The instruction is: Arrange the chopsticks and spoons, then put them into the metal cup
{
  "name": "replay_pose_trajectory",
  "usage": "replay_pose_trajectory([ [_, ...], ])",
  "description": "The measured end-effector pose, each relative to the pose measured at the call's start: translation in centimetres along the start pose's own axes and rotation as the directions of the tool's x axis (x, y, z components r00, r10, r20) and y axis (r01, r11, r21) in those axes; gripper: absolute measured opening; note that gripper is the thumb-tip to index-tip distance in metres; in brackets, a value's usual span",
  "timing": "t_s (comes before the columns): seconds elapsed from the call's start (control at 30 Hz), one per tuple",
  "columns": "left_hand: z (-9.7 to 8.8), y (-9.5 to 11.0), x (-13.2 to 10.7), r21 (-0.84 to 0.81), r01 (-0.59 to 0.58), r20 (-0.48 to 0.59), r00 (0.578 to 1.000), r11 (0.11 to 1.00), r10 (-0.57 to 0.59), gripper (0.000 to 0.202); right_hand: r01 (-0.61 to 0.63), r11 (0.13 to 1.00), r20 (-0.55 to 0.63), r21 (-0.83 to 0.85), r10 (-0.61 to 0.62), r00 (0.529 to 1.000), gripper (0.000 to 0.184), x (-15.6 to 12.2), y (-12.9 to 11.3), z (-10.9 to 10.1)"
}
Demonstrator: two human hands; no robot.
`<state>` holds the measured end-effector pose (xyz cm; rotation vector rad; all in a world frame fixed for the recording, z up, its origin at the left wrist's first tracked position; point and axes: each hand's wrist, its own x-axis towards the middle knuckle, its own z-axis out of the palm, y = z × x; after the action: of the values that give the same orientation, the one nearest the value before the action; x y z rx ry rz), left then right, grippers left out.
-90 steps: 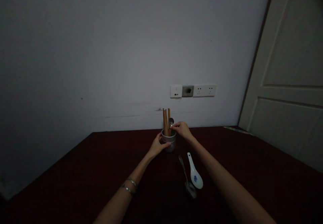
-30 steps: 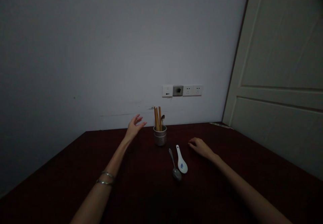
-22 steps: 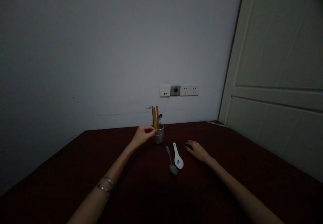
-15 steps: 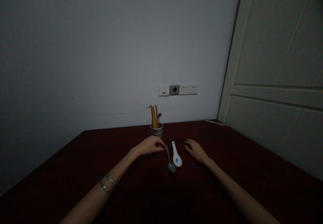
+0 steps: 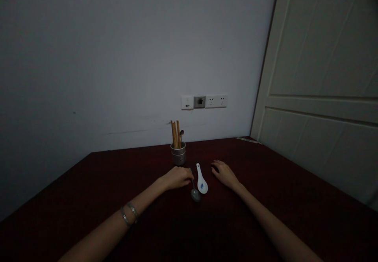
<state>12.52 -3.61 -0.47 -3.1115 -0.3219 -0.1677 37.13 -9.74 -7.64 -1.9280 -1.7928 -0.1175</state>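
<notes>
My left hand [image 5: 178, 177] has its fingers closed around the handle of a metal spoon [image 5: 195, 195], whose bowl points toward me at the tabletop. Just right of it lies a white soup spoon [image 5: 202, 184] with a small blue mark in its bowl and its handle pointing away. My right hand [image 5: 225, 173] rests on the table to the right of the white spoon, fingers stretched out and holding nothing. Beyond my left hand stands a grey metal cup [image 5: 178, 157] with several wooden chopsticks [image 5: 175, 135] and another metal spoon [image 5: 181, 133] upright in it.
The dark red table [image 5: 141, 163] reaches back to a pale wall [image 5: 132, 57]. Sockets and a switch [image 5: 203, 101] are set in the wall above it. A panelled door [image 5: 321, 69] stands at the right. A thin strip [image 5: 248, 140] lies at the far right corner.
My left hand has come down and nearer along the metal spoon's handle, closing on it. My right hand stays resting on the table. The whole view has shifted slightly.
</notes>
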Motion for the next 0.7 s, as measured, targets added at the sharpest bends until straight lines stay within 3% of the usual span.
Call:
replay_pose_trajectory([
  [0.7,1.8,-0.8,0.2,0.111,-0.086,-0.016,0.996,0.990,0.089,0.025,0.014,1.000,-0.022,-0.027,-0.014,1.000,0.037,-0.1,-0.2,-0.2],
])
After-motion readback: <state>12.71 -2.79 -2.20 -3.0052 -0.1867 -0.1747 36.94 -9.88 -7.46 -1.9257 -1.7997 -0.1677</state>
